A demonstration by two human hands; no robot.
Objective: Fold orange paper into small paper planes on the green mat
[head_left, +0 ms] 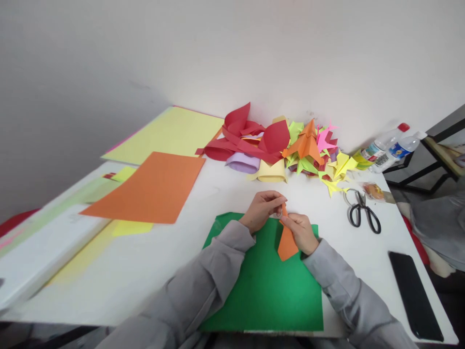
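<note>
A narrow folded piece of orange paper is between my two hands, its wide pointed end hanging toward me. With fingers pinched, my left hand grips its thin upper end. My right hand closes around its middle, thumb on top, hiding part of the folds. Both hands are just above the far edge of a green paper sheet, which lies on the white table with its far left corner curled.
Left lie an orange sheet and a large pale yellow sheet. Folded paper pieces are heaped at the back. Black-handled scissors, a phone and plastic bottles are on the right. Another person's grey clothing shows at the right edge.
</note>
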